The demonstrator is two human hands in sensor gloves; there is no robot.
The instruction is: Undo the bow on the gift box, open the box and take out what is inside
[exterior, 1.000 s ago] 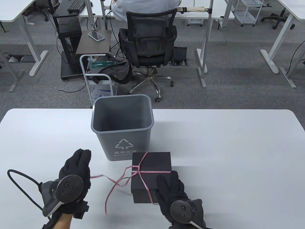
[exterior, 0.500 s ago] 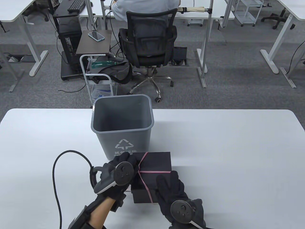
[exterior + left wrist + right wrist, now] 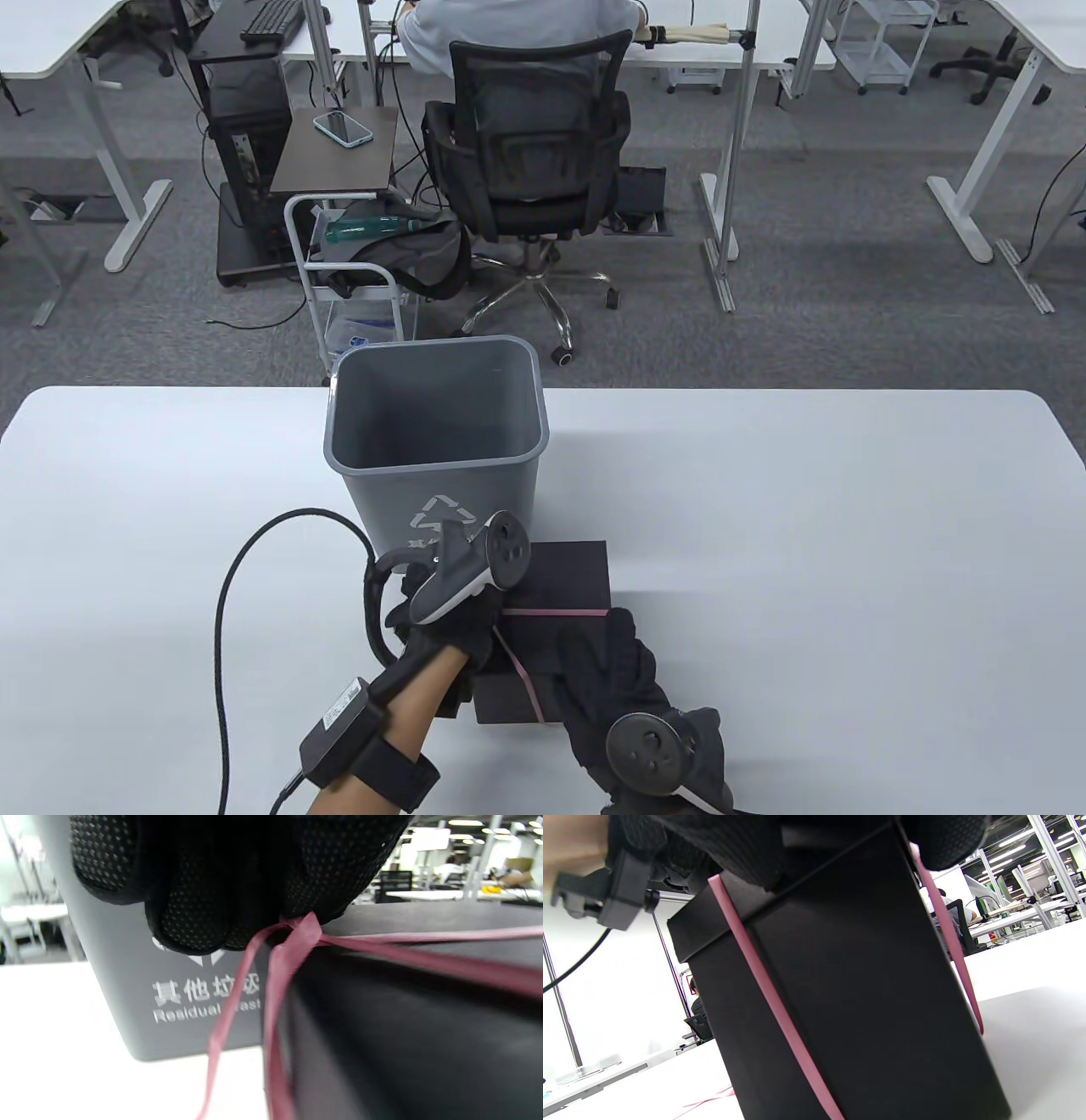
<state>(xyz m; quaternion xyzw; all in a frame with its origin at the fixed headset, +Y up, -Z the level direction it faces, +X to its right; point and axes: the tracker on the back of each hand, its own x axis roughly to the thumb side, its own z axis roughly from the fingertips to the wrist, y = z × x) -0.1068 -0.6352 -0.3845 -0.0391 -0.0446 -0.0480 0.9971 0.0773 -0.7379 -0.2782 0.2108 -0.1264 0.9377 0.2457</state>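
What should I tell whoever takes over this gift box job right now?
Left hand: fingers pinch the knot of the thin pink ribbon at the near-left top edge of the black cardboard gift box.
Right hand: rests on the box's near end, steadying it.
The box stands on the white table, just in front of the grey plastic waste bin.
Done: bow loops pulled out.
Left: undo the knot, strip off the ribbon, lift the lid, take out the contents.

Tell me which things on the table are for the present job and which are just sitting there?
For the job:
black gift box
pink ribbon, pinched by the left hand
right hand, resting on the box lid

Just sitting there:
grey bin
table
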